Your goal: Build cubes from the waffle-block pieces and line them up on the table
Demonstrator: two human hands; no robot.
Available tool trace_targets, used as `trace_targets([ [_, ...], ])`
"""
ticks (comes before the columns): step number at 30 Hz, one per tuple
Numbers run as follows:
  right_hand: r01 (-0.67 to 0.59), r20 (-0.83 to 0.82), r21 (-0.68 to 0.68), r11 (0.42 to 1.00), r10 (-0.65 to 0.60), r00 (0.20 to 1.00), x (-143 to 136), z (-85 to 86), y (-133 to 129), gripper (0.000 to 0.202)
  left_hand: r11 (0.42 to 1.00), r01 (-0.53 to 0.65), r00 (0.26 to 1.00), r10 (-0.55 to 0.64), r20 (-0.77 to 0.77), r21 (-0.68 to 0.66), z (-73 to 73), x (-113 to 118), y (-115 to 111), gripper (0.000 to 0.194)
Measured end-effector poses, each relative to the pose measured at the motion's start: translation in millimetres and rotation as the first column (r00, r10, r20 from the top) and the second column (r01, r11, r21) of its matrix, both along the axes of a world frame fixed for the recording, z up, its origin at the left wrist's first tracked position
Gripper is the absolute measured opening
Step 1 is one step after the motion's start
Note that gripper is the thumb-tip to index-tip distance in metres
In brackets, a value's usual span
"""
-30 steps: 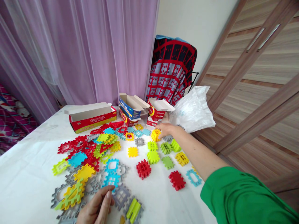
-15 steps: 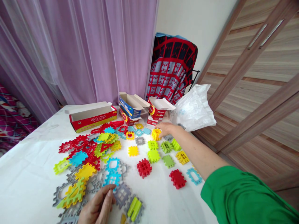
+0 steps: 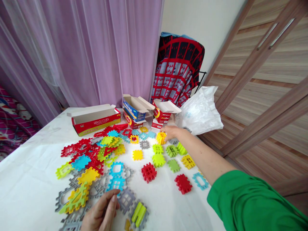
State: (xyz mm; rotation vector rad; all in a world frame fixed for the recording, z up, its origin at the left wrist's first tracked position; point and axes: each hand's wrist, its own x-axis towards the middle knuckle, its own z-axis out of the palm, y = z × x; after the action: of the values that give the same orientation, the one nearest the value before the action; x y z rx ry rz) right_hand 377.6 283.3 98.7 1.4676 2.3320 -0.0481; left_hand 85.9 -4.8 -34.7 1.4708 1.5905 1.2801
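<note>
My right hand (image 3: 171, 131) reaches far across the table, its fingers curled against a small stack of yellow notched plastic building tiles (image 3: 161, 138). Its fingertips are partly hidden by the stack and the hand itself. At the near edge, my left hand (image 3: 102, 211) rests with thumb and fingers closed together and nothing visible between them. Just beside it lie a grey window tile (image 3: 126, 199) and blue tiles (image 3: 115, 183). Closer to the middle sit a red window-tile stack (image 3: 148, 172), lime tiles (image 3: 158, 159) and a single yellow tile (image 3: 137, 155).
A heap of mixed tiles (image 3: 89, 150) spreads over the left side. Along the back stand a long red box (image 3: 96, 123), a blue box (image 3: 134, 110) and a red box (image 3: 162, 116), all with lids up. A white plastic bag (image 3: 202, 110) lies at the back right.
Both hands stay almost where they were, the right one still at the yellow stack. The whole view has shifted very slightly.
</note>
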Motion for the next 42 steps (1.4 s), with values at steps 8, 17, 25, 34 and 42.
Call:
trace_targets([
  [8, 0.021, 0.008, 0.001, 1.000, -0.021, 1.000, -0.6, 2.8, -1.6, 0.080, 1.000, -0.007, 1.000, 0.007, -0.018, 0.007, 2.6, -0.1, -0.3, 0.038],
  [17, 0.023, -0.330, 0.271, 0.962, 0.070, 0.941, 3.2, 2.4, -33.4, 0.049, 0.999, -0.036, 0.999, 0.036, 0.036, -0.001, 4.0, 2.9, 2.7, 0.040],
  [25, 0.326, -0.844, 0.472, 0.819, 0.312, 0.437, -35.7, -69.1, -169.3, 0.025, 0.992, -0.105, 0.994, 0.104, 0.015, 0.067, 18.1, 16.2, 3.6, 0.034],
  [34, 0.388, -0.797, 0.602, 0.698, 0.495, 0.347, -48.8, -108.3, -233.3, 0.020, 0.939, -0.079, 0.918, 0.200, -0.343, 0.336, 34.8, 5.2, -6.5, 0.023],
  [42, 0.378, -0.731, 0.682, 0.626, 0.594, 0.336, -50.4, -116.6, -230.5, 0.019, 0.881, -0.447, 0.605, 0.425, -0.674, 0.155, 38.1, -85.5, 10.2, 0.051],
])
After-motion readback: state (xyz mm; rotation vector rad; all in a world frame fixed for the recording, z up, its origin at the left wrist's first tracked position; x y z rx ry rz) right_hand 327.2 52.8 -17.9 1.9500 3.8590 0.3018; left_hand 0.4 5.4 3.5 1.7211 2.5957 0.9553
